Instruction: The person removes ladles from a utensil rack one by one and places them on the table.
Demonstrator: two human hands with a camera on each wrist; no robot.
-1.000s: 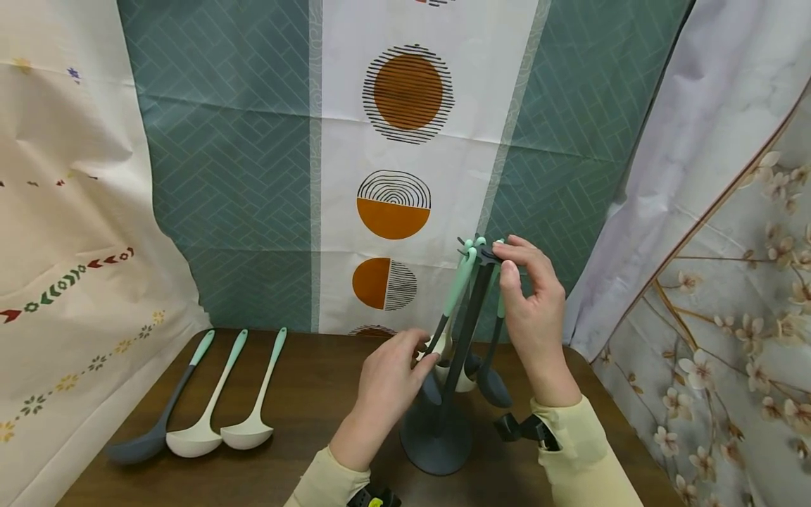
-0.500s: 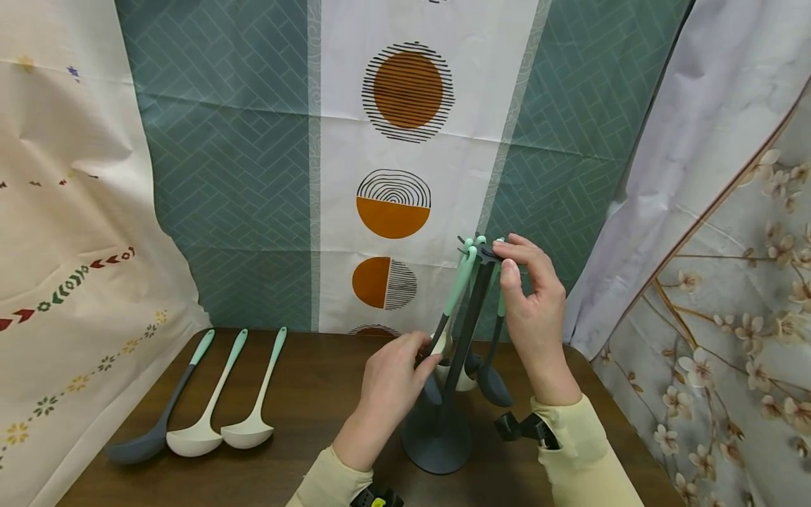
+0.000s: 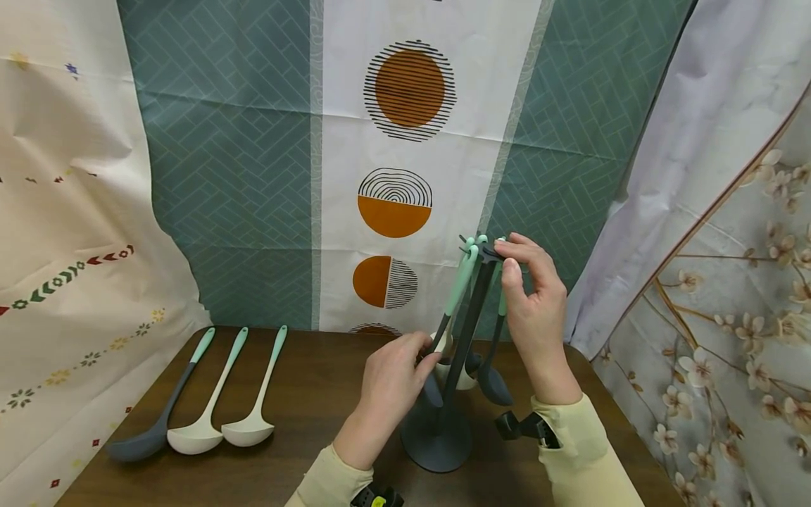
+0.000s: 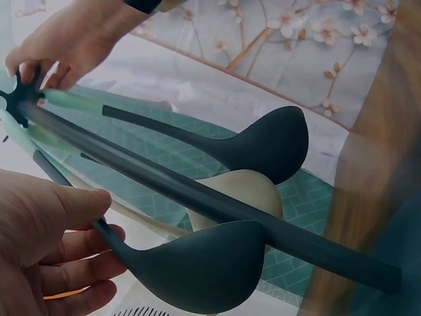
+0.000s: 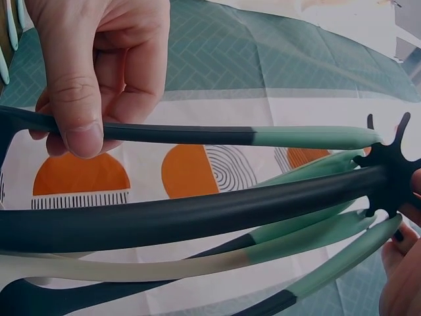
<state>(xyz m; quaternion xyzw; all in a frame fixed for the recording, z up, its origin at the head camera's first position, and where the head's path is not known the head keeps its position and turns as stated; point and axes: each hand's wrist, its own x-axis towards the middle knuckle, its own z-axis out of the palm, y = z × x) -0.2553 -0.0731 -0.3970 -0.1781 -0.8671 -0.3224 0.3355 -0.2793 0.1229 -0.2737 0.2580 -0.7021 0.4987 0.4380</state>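
A dark grey utensil stand (image 3: 470, 320) rises from a round base (image 3: 437, 447) on the table, with several mint-handled utensils hanging from its hooked top. My left hand (image 3: 394, 372) pinches the dark shaft of a ladle (image 4: 204, 266) between thumb and fingers. That ladle's mint handle (image 5: 309, 137) hangs at a hook on the left side of the stand. At the top, the fingertips and thumb of my right hand (image 3: 535, 296) grip the hooked ring (image 5: 391, 168). Another dark ladle (image 4: 270, 145) and a cream one (image 4: 243, 191) hang behind the pole.
Left on the brown table (image 3: 317, 394) lie a dark ladle (image 3: 139, 443) and two cream ladles, the nearer-left one (image 3: 195, 438) beside the other (image 3: 247, 429), handles pointing away. A patterned cloth (image 3: 253, 176) hangs behind, a floral curtain (image 3: 728, 352) at right.
Hardly anything differs. The left hand shifted very slightly right along with the ladle's shaft early on; the right hand stays at the top of the stand.
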